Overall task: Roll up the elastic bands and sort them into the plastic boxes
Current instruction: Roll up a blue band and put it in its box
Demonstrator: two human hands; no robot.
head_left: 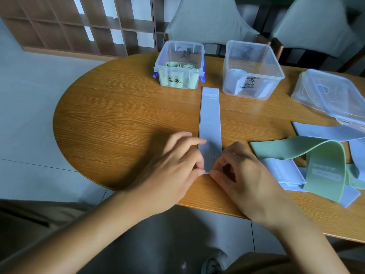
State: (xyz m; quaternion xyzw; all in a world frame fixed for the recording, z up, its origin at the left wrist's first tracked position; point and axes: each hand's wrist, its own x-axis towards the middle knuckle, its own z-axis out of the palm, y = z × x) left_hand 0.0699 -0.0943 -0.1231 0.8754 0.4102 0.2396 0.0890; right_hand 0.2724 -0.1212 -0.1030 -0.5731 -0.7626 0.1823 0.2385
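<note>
Both hands pinch the near end of the blue band (210,117), which lies flat along the surface (122,119): left hand (173,167) and right hand (243,175) with fingers curled (thumbs meeting at the edge). The band's print under the fingers is unreadable.

Soft daylight, faint shadows, wide-angle edge distortion

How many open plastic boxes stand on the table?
2: the box with green rolls at the far side, left of the flat blue band's far end, and the box with blue rolls to its right.
</note>
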